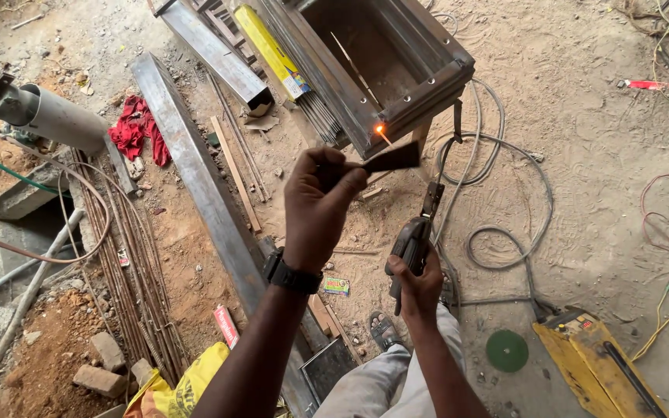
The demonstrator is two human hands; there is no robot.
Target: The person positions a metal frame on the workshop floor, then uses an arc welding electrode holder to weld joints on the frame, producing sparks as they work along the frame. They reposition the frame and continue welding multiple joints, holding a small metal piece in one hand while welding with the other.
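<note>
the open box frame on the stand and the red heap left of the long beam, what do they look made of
The grey rectangular box frame looks like bare steel: dull grey, flat folded walls, bolt holes along its rim, a glowing spot at one corner. The crumpled red heap looks like soft cloth: limp folds, matte surface, though the weave is too small to tell.

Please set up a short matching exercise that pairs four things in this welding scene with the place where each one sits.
Things:
1. dark flat plate
2. electrode holder
3. red cloth
4. green disc

Places:
A. on the sandy ground beside the yellow machine
B. gripped in the right hand
C. lying left of the long steel channel
D. pinched in the left hand, raised near the glowing spot on the steel box frame

Pairs: 1-D, 2-B, 3-C, 4-A
</note>
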